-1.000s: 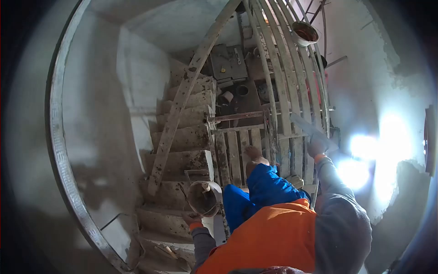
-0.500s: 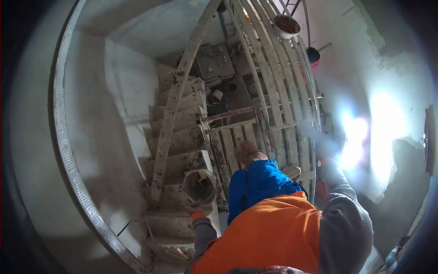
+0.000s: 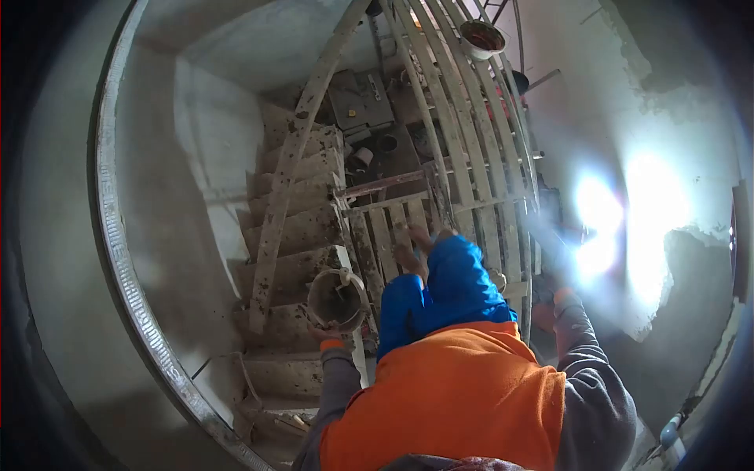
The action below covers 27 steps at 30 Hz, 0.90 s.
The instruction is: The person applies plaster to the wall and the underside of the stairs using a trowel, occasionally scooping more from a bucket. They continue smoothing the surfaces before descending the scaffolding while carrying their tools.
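Observation:
My left hand (image 3: 323, 331) grips the lower left side of a dirty bucket (image 3: 336, 301), which is tilted so its inside shows, beside the stairs. Some grey material and a handle-like piece show inside it. To the right, my right arm reaches toward the brightly lit wall (image 3: 644, 212). My right hand (image 3: 562, 279) is dim and smeared by glare, and its fingers cannot be made out. A blurred grey flat shape (image 3: 550, 239) lies just beyond it.
Slatted wooden planks (image 3: 463, 133) run ahead under my bare feet. Mortar-spattered stairs (image 3: 294, 224) descend at left, crossed by a long board (image 3: 287, 184). A bowl (image 3: 482, 39) sits on the far slats. A metal rail (image 3: 129, 290) curves along the left.
The bucket and my left hand have shifted slightly left, and the bucket's handle now stands out at its top. My legs and feet have changed position; the view has shifted a little.

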Available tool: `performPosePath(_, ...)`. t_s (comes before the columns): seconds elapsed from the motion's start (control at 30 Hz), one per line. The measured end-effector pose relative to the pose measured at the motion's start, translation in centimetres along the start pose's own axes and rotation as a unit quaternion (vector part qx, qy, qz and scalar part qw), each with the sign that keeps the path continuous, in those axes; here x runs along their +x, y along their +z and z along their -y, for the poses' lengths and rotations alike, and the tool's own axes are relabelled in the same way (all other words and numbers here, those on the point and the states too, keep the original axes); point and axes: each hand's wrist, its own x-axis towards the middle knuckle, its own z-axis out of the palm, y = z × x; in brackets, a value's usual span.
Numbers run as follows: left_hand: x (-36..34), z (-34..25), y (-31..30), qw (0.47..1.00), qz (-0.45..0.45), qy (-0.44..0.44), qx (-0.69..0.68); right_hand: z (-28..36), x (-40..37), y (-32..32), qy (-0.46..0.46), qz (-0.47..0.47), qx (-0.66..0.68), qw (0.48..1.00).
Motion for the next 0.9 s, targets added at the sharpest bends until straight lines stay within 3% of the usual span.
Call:
performPosePath(0.07,0.1,-0.1,0.5,0.999,-0.016,-0.039,0.023,-1.5,-0.8,0.2,0.011,0.011,0.0,1.0)
performPosePath(0.13,-6.6,0.2,2.2,0.997,-0.046,-0.035,0.046,-2.3,-0.4,-0.1,0.015,0.021,0.002,1.0)
performPosePath(0.2,-7.4,1.0,3.3,0.998,-0.048,-0.017,0.046,-2.3,1.0,-0.9,0.013,0.021,0.007,1.0)
performPosePath(0.27,-2.2,2.1,2.0,0.998,-0.04,0.019,0.041,-2.2,2.9,-1.5,0.009,0.021,0.014,1.0)
performPosePath(0.4,-4.9,4.0,3.8,0.996,-0.055,0.053,0.037,-1.4,8.5,-2.8,-0.002,0.042,0.027,0.999)
performPosePath(0.53,-1.9,6.3,2.0,0.999,-0.032,0.037,-0.007,-0.5,15.2,-3.1,-0.011,0.078,0.033,0.996)
performPosePath(0.7,-9.0,6.9,7.6,0.999,-0.041,0.0,-0.006,-2.2,21.4,-2.1,-0.01,0.139,0.027,0.99)
performPosePath(0.9,-10.3,8.7,12.6,1.0,-0.015,-0.016,0.007,-8.0,24.7,1.0,-0.048,0.172,-0.01,0.984)
